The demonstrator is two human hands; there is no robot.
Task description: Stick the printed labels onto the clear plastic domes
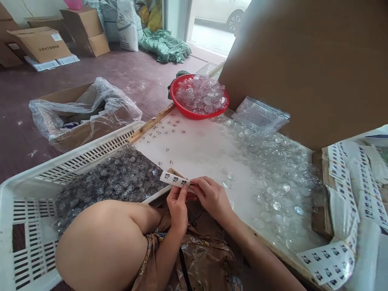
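My left hand [178, 208] pinches a narrow white sticker strip [171, 178] printed with small black figures, held above the near edge of the table. At the strip's right end, the closed fingers of my right hand [210, 197] meet it; a small dark bit shows at the fingertips, and whether they grip the strip or a single sticker is hidden. On the white tabletop [200, 149] beyond my hands lie several small black printed pieces. Clear round discs [275, 194] are spread thickly over its right side.
Left of the table, a white plastic basket [72, 149] holds a heap of dark-printed discs [112, 178]. A red bowl [197, 116] piled with clear discs stands at the far end. Sticker sheets [330, 258] hang at the right, beside a tall cardboard panel [303, 68].
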